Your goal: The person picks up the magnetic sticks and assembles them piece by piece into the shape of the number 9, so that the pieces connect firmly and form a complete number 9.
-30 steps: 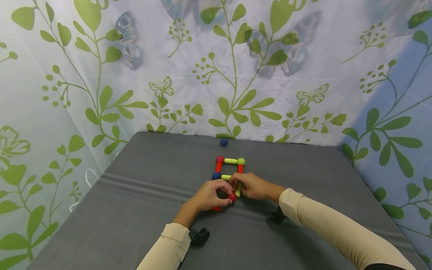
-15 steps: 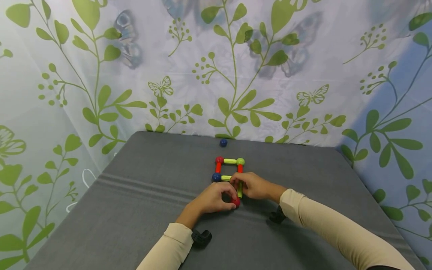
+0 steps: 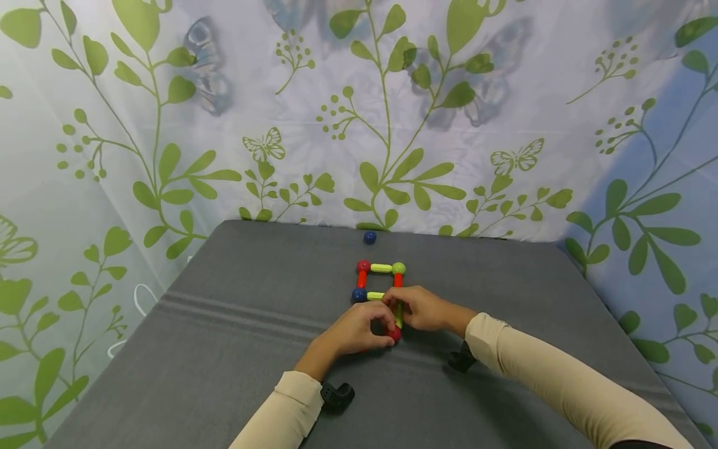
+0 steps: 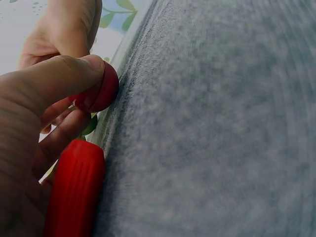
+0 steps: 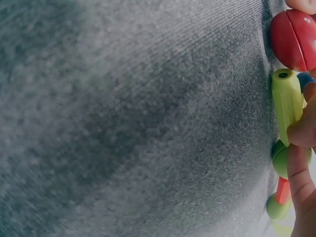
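My left hand [image 3: 359,329] pinches a red ball [image 4: 106,89] between thumb and fingers, low on the grey cloth. Under that hand in the left wrist view lies a red rod [image 4: 76,187]; whether it touches the ball is hidden. My right hand [image 3: 423,308] pinches a yellow-green rod [image 5: 286,103] close to a green ball [image 5: 280,158]. The rod's holed end is right by the red ball; I cannot tell whether they touch. Beyond the hands, rods and balls form a square, with a red ball [image 3: 363,266], a green ball [image 3: 399,268] and a blue ball [image 3: 359,295] at its corners.
A loose blue ball [image 3: 370,237] sits near the back edge of the grey cloth-covered table [image 3: 269,268]. A leaf-patterned curtain [image 3: 314,112] hangs behind and along the sides. White cord loops [image 3: 144,293] show at the table's left edge.
My left hand has moved slightly right and nearer the front with the red ball, to the yellow-green rod's near end. The right hand stays almost where it was.
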A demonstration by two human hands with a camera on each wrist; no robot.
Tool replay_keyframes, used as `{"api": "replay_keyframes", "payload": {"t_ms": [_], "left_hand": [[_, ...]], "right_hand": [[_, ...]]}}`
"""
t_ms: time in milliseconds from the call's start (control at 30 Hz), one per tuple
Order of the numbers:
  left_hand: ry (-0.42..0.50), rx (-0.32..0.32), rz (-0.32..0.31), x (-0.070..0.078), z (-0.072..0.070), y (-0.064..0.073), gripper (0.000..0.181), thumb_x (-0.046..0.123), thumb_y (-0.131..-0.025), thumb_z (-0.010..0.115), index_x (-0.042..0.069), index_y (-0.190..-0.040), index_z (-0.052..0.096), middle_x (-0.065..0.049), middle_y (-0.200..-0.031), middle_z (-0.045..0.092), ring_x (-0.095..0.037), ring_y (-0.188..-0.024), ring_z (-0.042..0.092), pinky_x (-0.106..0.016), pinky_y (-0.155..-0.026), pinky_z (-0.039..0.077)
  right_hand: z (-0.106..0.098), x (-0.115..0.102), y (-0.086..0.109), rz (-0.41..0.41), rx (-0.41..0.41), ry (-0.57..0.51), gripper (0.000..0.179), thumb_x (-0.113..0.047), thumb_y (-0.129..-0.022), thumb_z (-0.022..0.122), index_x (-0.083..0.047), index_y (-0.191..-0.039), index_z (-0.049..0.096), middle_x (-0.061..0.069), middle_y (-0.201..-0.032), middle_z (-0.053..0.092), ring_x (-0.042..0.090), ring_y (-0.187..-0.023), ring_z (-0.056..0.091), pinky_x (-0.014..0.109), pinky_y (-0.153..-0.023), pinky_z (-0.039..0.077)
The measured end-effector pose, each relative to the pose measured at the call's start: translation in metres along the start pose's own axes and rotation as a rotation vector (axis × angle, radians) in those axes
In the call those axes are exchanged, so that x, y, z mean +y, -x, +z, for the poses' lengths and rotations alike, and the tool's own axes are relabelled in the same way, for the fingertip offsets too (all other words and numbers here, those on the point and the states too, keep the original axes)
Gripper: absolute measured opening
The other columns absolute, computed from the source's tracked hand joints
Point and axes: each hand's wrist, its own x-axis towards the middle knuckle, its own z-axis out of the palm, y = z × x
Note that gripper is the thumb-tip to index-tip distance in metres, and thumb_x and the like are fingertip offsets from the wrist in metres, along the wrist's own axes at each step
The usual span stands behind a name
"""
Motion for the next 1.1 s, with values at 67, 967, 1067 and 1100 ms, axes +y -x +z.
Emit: {"api": "replay_keyframes", "payload": {"t_ms": [67, 967, 1067, 1100], "left_hand": [[0.002, -0.001, -0.006, 0.0005, 0.0000, 0.0004, 0.023, 0.010, -0.080, 0.088, 0.013, -0.094, 0.069, 0.006, -0.091, 0.067, -0.017, -0.087, 0.063, -0.028, -0.082, 0.052], [-0.058, 0.004, 0.005, 0.0029, 0.0035, -0.0023, 0.019, 0.014, -0.082, 0.087, 0.016, -0.092, 0.071, 0.010, -0.096, 0.063, -0.008, -0.089, 0.059, -0.021, -0.081, 0.049], [-0.058, 0.000, -0.004, 0.0026, 0.0036, -0.0018, 0.019, 0.015, -0.082, 0.088, 0.016, -0.092, 0.071, 0.011, -0.097, 0.062, -0.009, -0.089, 0.058, -0.021, -0.082, 0.049], [-0.054, 0.002, -0.004, 0.0021, 0.0036, -0.0015, 0.019, 0.015, -0.082, 0.087, 0.016, -0.092, 0.071, 0.011, -0.097, 0.062, -0.008, -0.090, 0.058, -0.022, -0.082, 0.049]], "right_hand": [[0.0001, -0.0007, 0.0007, 0.000, -0.025, 0.015, 0.053, 0.016, -0.080, 0.060, -0.015, -0.122, 0.063, -0.008, -0.107, 0.068, 0.015, -0.087, 0.061, 0.032, -0.079, 0.054], [-0.0012, -0.0042, -0.0042, -0.033, -0.027, 0.061, 0.050, 0.015, -0.085, 0.059, -0.016, -0.124, 0.063, -0.010, -0.103, 0.068, 0.011, -0.083, 0.061, 0.029, -0.078, 0.054], [-0.0011, -0.0039, -0.0044, -0.026, -0.032, 0.057, 0.053, 0.015, -0.083, 0.059, -0.016, -0.126, 0.063, -0.010, -0.103, 0.067, 0.011, -0.082, 0.060, 0.029, -0.077, 0.054], [-0.0011, -0.0040, -0.0043, -0.022, -0.035, 0.055, 0.054, 0.015, -0.083, 0.059, -0.017, -0.126, 0.063, -0.010, -0.104, 0.067, 0.012, -0.082, 0.059, 0.029, -0.076, 0.053]]}}
